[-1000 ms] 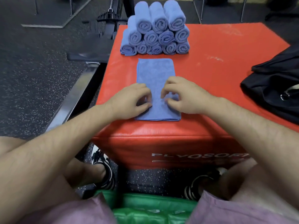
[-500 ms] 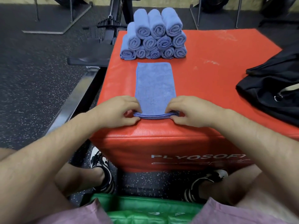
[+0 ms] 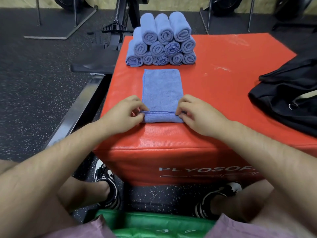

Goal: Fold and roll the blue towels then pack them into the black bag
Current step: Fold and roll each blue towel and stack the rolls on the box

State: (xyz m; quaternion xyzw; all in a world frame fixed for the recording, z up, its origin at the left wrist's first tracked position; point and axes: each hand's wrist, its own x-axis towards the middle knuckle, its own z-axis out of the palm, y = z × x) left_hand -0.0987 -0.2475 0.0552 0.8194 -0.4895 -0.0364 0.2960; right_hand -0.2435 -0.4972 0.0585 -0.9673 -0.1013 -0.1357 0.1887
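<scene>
On the red padded vinyl box (image 3: 214,103), the folded blue microfibre towel (image 3: 162,90) lies lengthwise. The left hand (image 3: 125,114) and right hand (image 3: 197,112) pinch its near hem, turned over once. Stacked rolled blue towels (image 3: 163,42) sit beyond; the black fabric bag (image 3: 288,98) lies at the right edge.

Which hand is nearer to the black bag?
Right. The right hand pinches the towel at the end toward the bag; the left hand pinches its other end, farther away.

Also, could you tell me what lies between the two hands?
Head view: the blue towel, its near end rolled, pinched by left hand and right hand.
</scene>
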